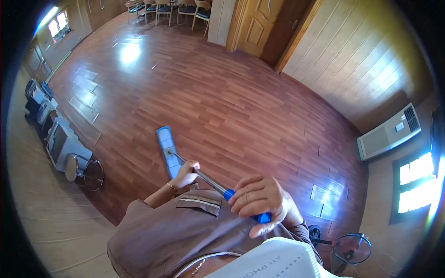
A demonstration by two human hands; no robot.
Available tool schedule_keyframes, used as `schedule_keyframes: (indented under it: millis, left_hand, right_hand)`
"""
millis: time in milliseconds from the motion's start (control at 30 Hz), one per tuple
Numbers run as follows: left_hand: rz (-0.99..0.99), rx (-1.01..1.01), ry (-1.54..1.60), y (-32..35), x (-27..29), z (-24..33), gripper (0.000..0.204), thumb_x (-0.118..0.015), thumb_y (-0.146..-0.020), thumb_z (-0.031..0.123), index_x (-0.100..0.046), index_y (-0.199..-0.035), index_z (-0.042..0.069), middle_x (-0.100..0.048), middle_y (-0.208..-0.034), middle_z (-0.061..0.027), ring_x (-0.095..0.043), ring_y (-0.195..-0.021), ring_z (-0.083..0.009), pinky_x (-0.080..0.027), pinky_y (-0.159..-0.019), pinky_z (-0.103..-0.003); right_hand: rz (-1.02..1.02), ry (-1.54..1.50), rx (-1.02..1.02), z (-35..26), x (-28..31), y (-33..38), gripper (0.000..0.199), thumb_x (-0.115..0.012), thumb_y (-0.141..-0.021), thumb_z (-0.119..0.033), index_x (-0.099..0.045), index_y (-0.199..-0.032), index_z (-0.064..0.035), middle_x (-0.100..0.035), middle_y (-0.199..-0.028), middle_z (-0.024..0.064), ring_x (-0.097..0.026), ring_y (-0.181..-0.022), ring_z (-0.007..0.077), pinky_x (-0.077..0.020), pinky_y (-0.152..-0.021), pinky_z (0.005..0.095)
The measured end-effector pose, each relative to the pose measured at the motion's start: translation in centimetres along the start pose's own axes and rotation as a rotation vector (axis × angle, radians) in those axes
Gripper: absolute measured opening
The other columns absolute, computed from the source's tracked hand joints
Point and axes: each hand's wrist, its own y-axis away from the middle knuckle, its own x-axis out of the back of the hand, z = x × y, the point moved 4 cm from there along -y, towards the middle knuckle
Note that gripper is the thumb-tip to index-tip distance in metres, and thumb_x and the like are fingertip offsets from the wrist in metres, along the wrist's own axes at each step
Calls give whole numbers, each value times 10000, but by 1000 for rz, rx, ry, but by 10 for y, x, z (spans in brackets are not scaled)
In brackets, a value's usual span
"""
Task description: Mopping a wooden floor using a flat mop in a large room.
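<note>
A flat mop lies across my view, its blue rectangular head (169, 148) down on the wooden floor ahead of me and a little left. From the head a metal handle (211, 182) slants up toward my body. Low on that metal pole, my left hand (187, 173) is closed round it, with a bracelet at the wrist. My right hand (262, 200) wraps the blue grip (228, 194) at the upper end, its fingers over the top and the thumb below. The blue end cap (264, 217) sticks out beneath my right palm.
To the left stand a round stool (72, 167) and white appliance-like units (67, 143) along the wall. Chairs (167, 10) line the far side, near a wooden door (259, 25). A white air-conditioner unit (388, 134) stands right, with a racket-like hoop (352, 248) below.
</note>
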Motion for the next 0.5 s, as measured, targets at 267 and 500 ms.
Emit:
schedule_keyframes:
  millis: [267, 500]
  left_hand:
    - [-244, -177, 315, -17, -4, 85, 149, -618, -705, -50, -514, -713, 57, -551, -680, -105, -568, -679, -265, -420, -613, -367]
    - [-440, -243, 518, -9, -20, 90, 176, -658, -724, -8, -573, -856, 72, -592, -798, -73, -595, -763, -234, -459, -723, -350]
  right_hand:
    - [-2, -64, 264, -37, -34, -63, 398, -648, -833, -428, -573, -749, -46, -602, -757, 81, -633, -758, 294, -499, -711, 416]
    - [-188, -202, 323, -37, -52, -106, 269, -565, -913, -291, -595, -818, -41, -614, -765, 103, -639, -714, 277, -503, -678, 409]
